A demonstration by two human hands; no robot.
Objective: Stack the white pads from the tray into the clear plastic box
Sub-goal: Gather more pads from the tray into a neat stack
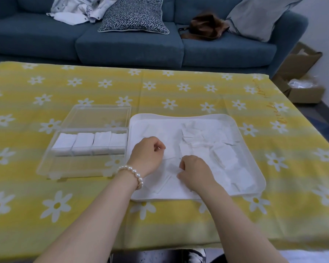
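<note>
A white tray (180, 116) lies on the table, right of centre, with several loose white pads (224, 156) scattered in it. To its left stands the clear plastic box (51, 168), lid open, holding a row of several stacks of white pads (89, 143). My left hand (147, 155) hovers over the tray's left part, fingers curled; whether it holds a pad is unclear. My right hand (195, 170) rests low in the tray's front middle, its fingers pinching the edge of a white pad (171, 166).
The table wears a yellow cloth with white daisies (169, 88). Behind it is a blue sofa (129, 46) with cushions, clothes and a brown bag (205, 25). Open cardboard boxes (300, 86) sit on the floor at the right.
</note>
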